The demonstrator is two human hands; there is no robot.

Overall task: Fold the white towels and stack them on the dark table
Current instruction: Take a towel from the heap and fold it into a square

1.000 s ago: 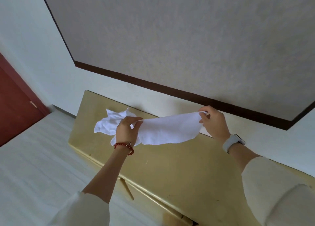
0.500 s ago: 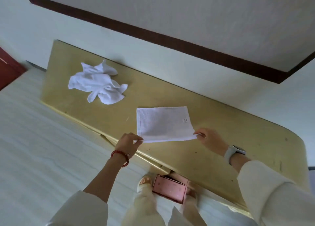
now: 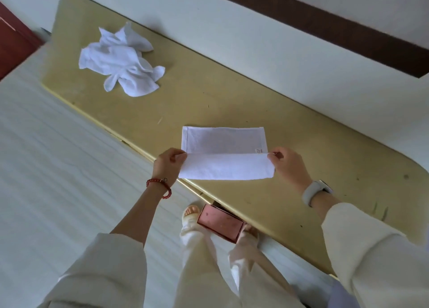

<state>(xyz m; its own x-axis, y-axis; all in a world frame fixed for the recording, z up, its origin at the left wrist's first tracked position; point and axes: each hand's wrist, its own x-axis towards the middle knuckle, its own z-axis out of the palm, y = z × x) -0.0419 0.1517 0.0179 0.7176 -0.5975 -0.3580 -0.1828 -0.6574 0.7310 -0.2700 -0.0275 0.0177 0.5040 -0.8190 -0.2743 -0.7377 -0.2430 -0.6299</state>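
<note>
Towel in hand: white towel (image 3: 224, 153) lies flat on the yellowish table (image 3: 255, 103) near its front edge; near half is lifted and turned over toward the far half, so a fold runs along the front. Small label shows at the right edge of the far half.
Left hand (image 3: 169, 163): pinches the towel's left near corner between thumb and curled fingers. Red bead bracelet (image 3: 160, 185) on the wrist.
Right hand (image 3: 289, 165): pinches the right near corner the same way, level with the left. Pale grey watch (image 3: 313, 191) on the wrist.
Unfolded towels: crumpled heap of white towels (image 3: 121, 62) sits toward the table's far left end, well apart from the flat one.
Table: long top, rounded corner at right, set against a pale wall with a dark band (image 3: 325, 26). Scuffs and small marks on the surface.
Below the edge: pink box (image 3: 220, 223) on the floor between the person's sandalled feet, partly under the table front.
Clothing: cream sleeves and trousers.
Far left: red-brown door (image 3: 14, 40), only partly in view.
</note>
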